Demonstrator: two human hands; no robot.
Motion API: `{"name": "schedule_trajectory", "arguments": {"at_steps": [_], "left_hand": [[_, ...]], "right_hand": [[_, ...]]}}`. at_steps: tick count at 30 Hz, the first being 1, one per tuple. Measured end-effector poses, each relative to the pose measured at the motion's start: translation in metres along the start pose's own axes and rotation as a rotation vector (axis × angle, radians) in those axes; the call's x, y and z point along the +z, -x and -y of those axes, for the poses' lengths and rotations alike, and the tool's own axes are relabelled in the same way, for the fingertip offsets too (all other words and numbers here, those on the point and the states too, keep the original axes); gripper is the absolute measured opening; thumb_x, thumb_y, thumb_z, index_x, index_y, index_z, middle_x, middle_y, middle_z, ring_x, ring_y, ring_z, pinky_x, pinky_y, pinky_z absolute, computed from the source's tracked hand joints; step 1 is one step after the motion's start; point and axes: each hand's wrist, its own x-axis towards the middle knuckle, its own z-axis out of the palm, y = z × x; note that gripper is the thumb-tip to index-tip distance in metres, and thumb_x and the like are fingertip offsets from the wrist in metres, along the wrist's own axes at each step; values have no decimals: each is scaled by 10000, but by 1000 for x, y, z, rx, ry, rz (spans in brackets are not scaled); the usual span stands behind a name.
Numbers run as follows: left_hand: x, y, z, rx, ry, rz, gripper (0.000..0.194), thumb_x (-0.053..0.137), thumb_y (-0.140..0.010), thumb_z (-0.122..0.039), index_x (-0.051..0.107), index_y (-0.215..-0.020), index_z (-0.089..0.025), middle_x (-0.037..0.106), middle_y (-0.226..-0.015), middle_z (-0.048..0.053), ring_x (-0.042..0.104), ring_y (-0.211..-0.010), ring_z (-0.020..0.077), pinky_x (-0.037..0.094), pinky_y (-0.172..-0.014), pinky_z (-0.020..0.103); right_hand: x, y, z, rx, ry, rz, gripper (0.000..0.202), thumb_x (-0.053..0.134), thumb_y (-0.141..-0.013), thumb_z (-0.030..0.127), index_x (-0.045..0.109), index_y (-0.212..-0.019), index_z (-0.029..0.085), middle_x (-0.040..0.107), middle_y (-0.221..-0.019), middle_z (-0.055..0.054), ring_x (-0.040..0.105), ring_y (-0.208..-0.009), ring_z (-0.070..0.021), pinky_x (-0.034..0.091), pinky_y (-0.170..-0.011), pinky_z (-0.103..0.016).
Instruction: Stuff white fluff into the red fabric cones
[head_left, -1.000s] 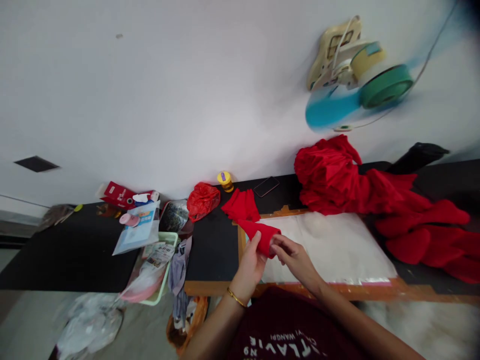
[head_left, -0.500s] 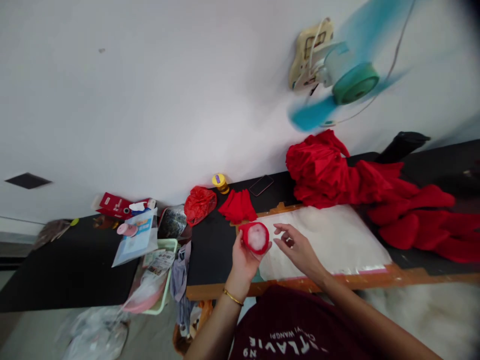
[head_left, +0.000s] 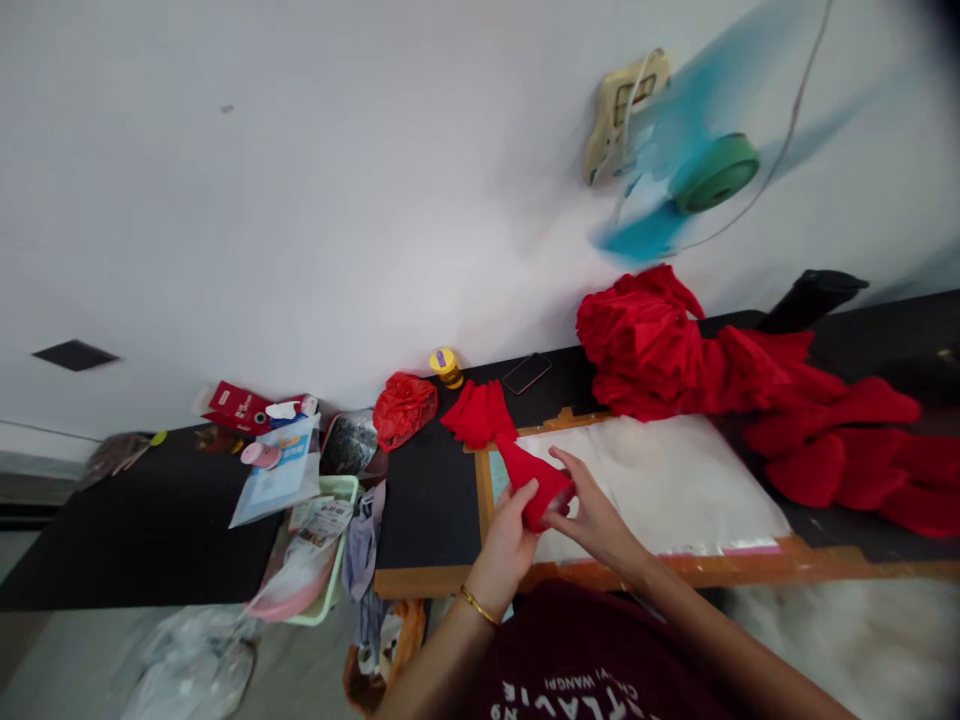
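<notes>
A red cloth cone (head_left: 526, 478) is in my left hand (head_left: 510, 540), whose fingers and thumb wrap round its side. The cone lies tilted, with its tip toward the wall and its wide end toward my right hand (head_left: 596, 515). A little white stuffing shows at that wide end. My right thumb and fingers grip the rim there; the exact fingertip contact is partly hidden. Close beyond the tip, a bundle of red cloth pieces (head_left: 480, 412) rests on the table.
White sheeting (head_left: 682, 480) is taped on the black table (head_left: 427, 500). Red cloth piles (head_left: 645, 350) lie at right. A phone (head_left: 527, 373), a yellow-lidded jar (head_left: 447, 367) and a red plastic bag (head_left: 405, 408) line the back. A blue fan (head_left: 712, 175) spins on the wall.
The cone has turned from its stuffed opening facing me to its side facing me. My right hand has moved left from the air onto its rim.
</notes>
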Motion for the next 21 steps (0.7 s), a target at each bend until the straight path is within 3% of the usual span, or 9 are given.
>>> {"name": "schedule_trajectory", "arguments": {"at_steps": [4, 7, 9, 12, 14, 18, 21], "left_hand": [[-11, 0, -2, 165, -240, 71, 669, 796, -658, -208, 545, -1278, -189, 703, -1174, 113, 673, -1048, 267, 507, -962, 397], [-17, -1, -3, 201, -473, 123, 798, 791, -645, -186, 460, -1370, -198, 659, -1257, 136, 648, -1102, 283, 493, -989, 428], [-19, -4, 1, 223, -631, 168, 864, 775, -646, -172, 400, -1424, -187, 618, -1318, 154, 615, -1160, 295, 470, -1022, 440], [-19, -9, 12, 281, -780, 223, 920, 719, -656, -146, 311, -1480, -154, 552, -1394, 173, 555, -1242, 303, 427, -1070, 445], [-19, -14, 20, 306, -800, 223, 884, 657, -685, -144, 293, -1491, -145, 520, -1426, 176, 521, -1286, 297, 398, -1101, 439], [-22, -22, 35, 336, -804, 133, 803, 571, -721, -147, 314, -1482, -144, 452, -1489, 171, 430, -1378, 270, 299, -1176, 406], [-24, -27, 44, 406, -838, 121, 704, 527, -784, -196, 347, -1463, -149, 471, -1470, 166, 438, -1371, 254, 303, -1176, 394]], "right_hand": [[-30, 11, -9, 9, -127, 106, 673, 616, -867, 371, 325, -1471, 314, 382, -1516, -108, 500, -1270, -254, 499, -992, -441], [-46, 7, -11, 116, -167, 94, 516, 535, -920, 442, 439, -1402, 286, 507, -1428, -115, 548, -1213, -249, 509, -968, -434], [-46, 0, -10, 172, -130, 82, 517, 546, -899, 476, 497, -1357, 239, 597, -1315, -129, 601, -1093, -252, 531, -904, -430], [-31, -8, -10, 181, -44, 124, 510, 604, -844, 489, 590, -1251, 181, 667, -1157, -131, 622, -944, -251, 532, -850, -434], [-12, -6, -12, 158, -26, 134, 456, 594, -848, 498, 650, -1142, 153, 682, -1082, -136, 612, -967, -268, 488, -935, -468], [22, 8, -21, 203, -247, 73, 562, 495, -903, 553, 570, -1290, 152, 609, -1288, -148, 527, -1225, -285, 336, -1122, -485], [29, 14, -25, 242, -407, 80, 628, 532, -885, 587, 505, -1375, 196, 551, -1386, -118, 440, -1338, -266, 253, -1180, -457]]}}
